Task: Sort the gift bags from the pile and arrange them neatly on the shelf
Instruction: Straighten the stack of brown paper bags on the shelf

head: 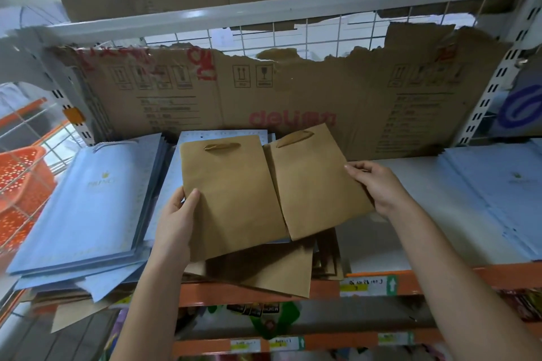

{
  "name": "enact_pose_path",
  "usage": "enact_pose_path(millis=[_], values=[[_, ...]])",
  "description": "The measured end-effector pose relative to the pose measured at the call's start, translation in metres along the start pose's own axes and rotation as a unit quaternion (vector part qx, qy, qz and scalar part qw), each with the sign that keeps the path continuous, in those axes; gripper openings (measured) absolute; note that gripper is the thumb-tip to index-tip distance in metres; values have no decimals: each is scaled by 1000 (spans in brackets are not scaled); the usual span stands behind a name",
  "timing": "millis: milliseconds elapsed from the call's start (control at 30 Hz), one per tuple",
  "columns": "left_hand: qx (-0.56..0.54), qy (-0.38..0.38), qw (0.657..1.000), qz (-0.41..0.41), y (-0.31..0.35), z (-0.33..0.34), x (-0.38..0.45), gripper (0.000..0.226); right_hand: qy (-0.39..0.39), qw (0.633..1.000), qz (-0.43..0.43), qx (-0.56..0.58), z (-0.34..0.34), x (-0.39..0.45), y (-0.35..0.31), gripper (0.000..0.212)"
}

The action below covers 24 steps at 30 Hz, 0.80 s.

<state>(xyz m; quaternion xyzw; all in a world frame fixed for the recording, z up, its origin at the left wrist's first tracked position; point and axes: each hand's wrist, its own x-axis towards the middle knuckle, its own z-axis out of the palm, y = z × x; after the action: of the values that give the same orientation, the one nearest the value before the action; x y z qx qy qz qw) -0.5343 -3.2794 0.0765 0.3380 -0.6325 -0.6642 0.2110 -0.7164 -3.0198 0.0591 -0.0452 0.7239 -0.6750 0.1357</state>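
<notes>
While you hold two brown gift bags above the shelf (410, 173), your left hand (176, 214) grips one (231, 199), your right hand (378, 184) grips the other (313, 184); blue bags (88, 199) lie left of them.

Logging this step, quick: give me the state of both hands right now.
Left hand: grips the left brown gift bag at its left edge.
Right hand: holds the right brown gift bag at its right edge.
</notes>
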Motion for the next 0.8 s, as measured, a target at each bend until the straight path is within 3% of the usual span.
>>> enact_pose_path(millis=[333, 600, 700, 767, 800], values=[[-30, -101, 994, 28, 9, 70, -29, 19, 147, 986, -11, 73, -105, -33, 21, 11], [-29, -191, 981, -22, -4, 201, -123, 6, 223, 966, -42, 126, -248, -99, 47, 13], [-32, -226, 973, -27, -10, 259, -167, 27, 241, 958, -43, 148, -315, -123, 53, 13], [-34, -234, 971, -32, -15, 297, -195, 9, 260, 952, -54, 156, -359, -137, 58, 32], [-37, -249, 967, -31, -18, 316, -209, 5, 276, 946, -54, 162, -380, -144, 61, 31]])
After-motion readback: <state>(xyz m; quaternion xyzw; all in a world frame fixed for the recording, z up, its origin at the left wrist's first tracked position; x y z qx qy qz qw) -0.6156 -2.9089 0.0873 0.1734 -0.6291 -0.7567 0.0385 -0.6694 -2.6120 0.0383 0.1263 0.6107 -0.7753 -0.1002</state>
